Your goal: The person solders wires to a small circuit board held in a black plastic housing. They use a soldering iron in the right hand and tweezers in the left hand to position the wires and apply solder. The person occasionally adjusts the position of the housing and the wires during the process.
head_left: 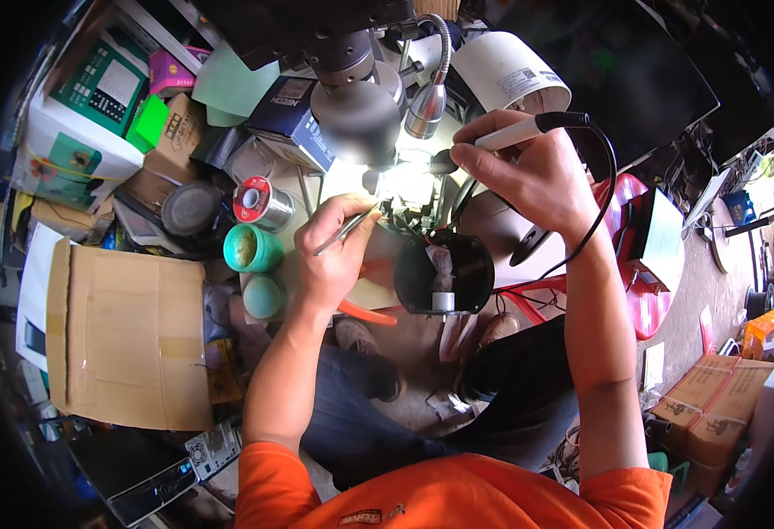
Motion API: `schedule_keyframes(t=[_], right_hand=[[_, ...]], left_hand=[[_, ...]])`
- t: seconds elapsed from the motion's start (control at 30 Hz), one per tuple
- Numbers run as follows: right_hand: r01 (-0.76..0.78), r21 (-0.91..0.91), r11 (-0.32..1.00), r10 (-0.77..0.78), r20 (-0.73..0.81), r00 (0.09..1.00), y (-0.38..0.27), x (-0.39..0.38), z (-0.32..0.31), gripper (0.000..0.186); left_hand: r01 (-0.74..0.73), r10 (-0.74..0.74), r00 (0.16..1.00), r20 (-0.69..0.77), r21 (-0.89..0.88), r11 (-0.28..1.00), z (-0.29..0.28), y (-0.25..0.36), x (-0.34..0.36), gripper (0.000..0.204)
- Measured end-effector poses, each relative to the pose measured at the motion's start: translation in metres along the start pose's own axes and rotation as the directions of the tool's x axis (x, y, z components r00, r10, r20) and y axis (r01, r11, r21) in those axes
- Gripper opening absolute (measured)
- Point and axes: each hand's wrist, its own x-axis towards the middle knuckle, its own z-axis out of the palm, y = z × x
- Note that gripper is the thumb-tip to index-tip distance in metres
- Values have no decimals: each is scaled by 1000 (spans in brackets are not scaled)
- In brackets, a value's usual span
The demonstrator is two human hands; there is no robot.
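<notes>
My left hand (327,260) is closed on metal tweezers (345,232), their tips pointing toward a brightly lit spot. From the other side my right hand (541,181) grips a soldering iron (509,134) with a white handle and a black cable. Its tip end also points into the glare. A small workpiece with wires (412,214) lies there, too washed out to make out. Just nearer to me is a round black housing (405,273) with a whitish piece inside. Above the workpiece hangs a microscope head (356,101), beside a bright gooseneck lamp (425,110).
Left of my left hand stand a solder wire spool (279,210), a green jar (265,250) and its round lid (264,297). A cardboard box (140,335) lies further left. A white cylindrical shade (510,70) is at the back, and an orange strip (369,313) crosses the front edge.
</notes>
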Motion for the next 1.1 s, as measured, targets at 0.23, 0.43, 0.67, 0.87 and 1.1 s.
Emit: schedule_keyframes(t=[0.23, 0.43, 0.67, 0.87, 1.1], right_hand=[[2, -7, 1000, -2, 11, 1000, 1, 0, -1, 25], [6, -4, 1000, -6, 3, 1000, 3, 0, 1, 27], [-13, -16, 1000, 13, 4, 1000, 2, -1, 1, 28], [-15, -21, 1000, 15, 13, 1000, 1, -1, 1, 26], [102, -11, 995, -103, -72, 992, 7, 0, 6, 27]], left_hand=[[6, -6, 1000, -4, -5, 1000, 1, -2, -1, 17], [14, -14, 1000, -3, 0, 1000, 1, -1, -1, 17], [15, -15, 1000, 1, 17, 1000, 0, -1, -1, 17], [12, -12, 1000, -4, 9, 1000, 0, -2, -1, 17], [20, -20, 1000, 1, 10, 1000, 1, 0, -1, 17]])
